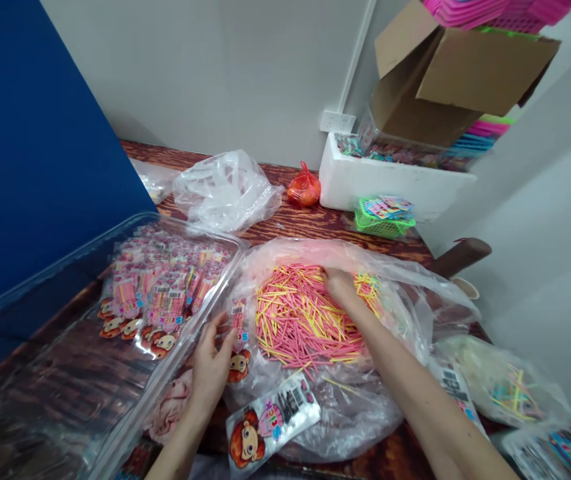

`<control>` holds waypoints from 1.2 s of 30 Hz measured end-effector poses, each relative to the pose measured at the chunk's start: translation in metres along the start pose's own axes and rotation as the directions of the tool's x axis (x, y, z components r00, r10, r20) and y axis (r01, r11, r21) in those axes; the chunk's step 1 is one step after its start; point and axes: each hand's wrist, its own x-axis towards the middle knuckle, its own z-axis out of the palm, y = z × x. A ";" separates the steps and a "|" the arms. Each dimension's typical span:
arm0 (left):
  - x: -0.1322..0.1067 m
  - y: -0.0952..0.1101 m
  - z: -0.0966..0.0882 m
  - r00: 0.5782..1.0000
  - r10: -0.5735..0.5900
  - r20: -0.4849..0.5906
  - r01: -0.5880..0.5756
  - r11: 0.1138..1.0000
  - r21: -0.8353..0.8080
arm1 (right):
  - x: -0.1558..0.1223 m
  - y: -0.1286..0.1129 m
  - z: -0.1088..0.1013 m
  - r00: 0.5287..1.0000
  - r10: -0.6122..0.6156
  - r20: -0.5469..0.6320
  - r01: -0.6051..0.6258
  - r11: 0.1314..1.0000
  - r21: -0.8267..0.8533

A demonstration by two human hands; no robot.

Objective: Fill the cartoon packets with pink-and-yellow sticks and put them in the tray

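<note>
My left hand (211, 353) has its fingers and thumb closed on the edge of a small printed packet (238, 330) with a cartoon figure and pink sticks showing inside. A large clear plastic bag (345, 407) lies open before me, holding a heap of thin pink and yellow sticks (310, 320). At the far side of that heap, my right hand (340, 287) reaches down with fingers curled in among the sticks; its fingertips are mostly hidden. In front of the heap lies a silvery printed pouch (273, 423), flat on the bag.
To the left stands a clear plastic bin (165, 380) with many filled packets (165, 287). Behind are a crumpled bag (225, 190), a red bag of fruit (304, 188), a green basket (384, 220) and a white foam box (390, 183). Another bag of sticks (505, 380) lies right.
</note>
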 end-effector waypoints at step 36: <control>0.001 -0.011 -0.009 0.996 0.030 0.082 -0.030 1.000 -0.001 | -0.006 -0.002 -0.006 0.999 0.047 -0.022 -0.047 0.999 0.017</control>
